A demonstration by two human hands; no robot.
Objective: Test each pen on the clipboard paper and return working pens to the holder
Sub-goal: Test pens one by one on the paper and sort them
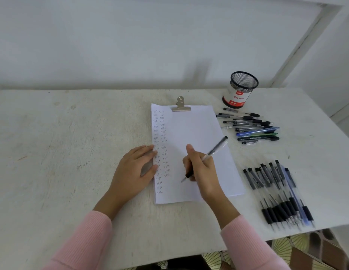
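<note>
Right hand (201, 168) pinches one pen (206, 156) over the paper (197, 129); left hand (134, 168) spread flat on its edge; two pen piles (251, 126) right; one mesh holder (240, 90) beyond.

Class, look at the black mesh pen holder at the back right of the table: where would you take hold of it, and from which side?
Grip the pen holder around its round wall, coming from the front. It stands upright with its mouth open, and the loose pens lie just before it, so reach over them.

white table (72, 133) | white wall (130, 36) | patterned floor (306, 250)
</note>
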